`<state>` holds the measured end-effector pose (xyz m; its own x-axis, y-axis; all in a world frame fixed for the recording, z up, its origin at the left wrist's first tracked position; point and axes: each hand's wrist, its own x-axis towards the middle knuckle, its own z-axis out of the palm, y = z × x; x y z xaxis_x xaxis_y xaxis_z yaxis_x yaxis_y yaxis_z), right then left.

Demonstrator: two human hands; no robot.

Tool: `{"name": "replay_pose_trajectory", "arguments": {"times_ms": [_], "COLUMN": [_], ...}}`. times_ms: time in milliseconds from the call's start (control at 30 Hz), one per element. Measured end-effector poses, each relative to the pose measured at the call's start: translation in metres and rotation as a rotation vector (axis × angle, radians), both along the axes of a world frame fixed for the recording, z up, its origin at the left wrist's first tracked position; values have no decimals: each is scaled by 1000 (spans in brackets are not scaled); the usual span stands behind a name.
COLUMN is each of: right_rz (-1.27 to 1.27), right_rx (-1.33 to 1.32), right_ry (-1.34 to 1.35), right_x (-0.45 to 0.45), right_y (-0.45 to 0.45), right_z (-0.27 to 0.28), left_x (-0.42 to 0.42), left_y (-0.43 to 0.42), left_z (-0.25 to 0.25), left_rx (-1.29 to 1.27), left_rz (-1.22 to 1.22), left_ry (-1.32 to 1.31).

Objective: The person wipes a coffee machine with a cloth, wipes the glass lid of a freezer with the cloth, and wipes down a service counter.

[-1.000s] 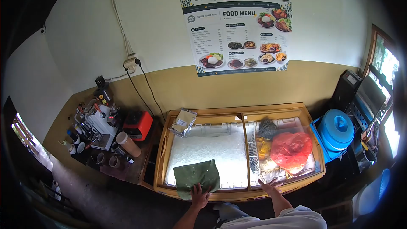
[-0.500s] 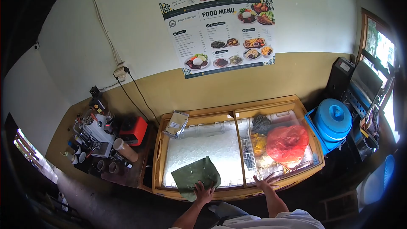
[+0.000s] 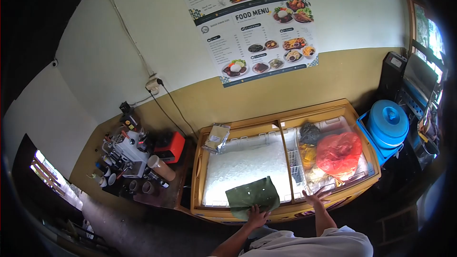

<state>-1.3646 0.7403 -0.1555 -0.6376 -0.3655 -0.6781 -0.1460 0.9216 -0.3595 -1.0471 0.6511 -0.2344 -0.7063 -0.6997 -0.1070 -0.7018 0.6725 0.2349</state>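
My left hand (image 3: 257, 216) lies with fingers spread on the lower part of a dark green cloth-like sheet (image 3: 253, 194), pressing it down on the chest freezer's front edge. The sheet has small light flecks and lies over the left glass lid. Beneath that glass is a broad mass of white ice (image 3: 247, 164). My right hand (image 3: 318, 198) is open, fingers spread, by the front edge of the right-hand section. Under the right lid are a red plastic bag (image 3: 339, 154), a dark bag (image 3: 310, 133) and a yellow package (image 3: 307, 156).
A clear packet (image 3: 217, 136) rests on the freezer's back left corner. Left of it stand a red appliance (image 3: 170, 147), a tall brownish container (image 3: 161, 167) and an espresso machine (image 3: 132, 150). A blue lidded bucket (image 3: 388, 123) is at the right. Cables (image 3: 178, 109) hang behind.
The green sheet and my left hand have slid right across the freezer, closer to the centre divider. My right hand stays by the front edge. The whole view has shifted.
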Motion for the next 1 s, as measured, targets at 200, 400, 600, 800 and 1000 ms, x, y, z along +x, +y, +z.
{"name": "replay_pose_trajectory", "arguments": {"times_ms": [200,400,600,800,1000], "right_rz": [25,39,52,103,561], "right_rx": [28,55,73,90,-194], "right_ry": [23,37,46,159,130], "right_x": [0,-1,-2,6,41], "right_y": [1,0,1,3,-28], "right_z": [1,-1,-2,6,30], "left_x": [5,1,-1,-10,-37], "left_y": [0,10,16,12,3], "left_z": [-5,-4,-1,48,81], "left_rx": [77,2,67,198,593], "left_rz": [-3,-32,48,78,185], "left_ry": [21,-23,72,-18,452]}}
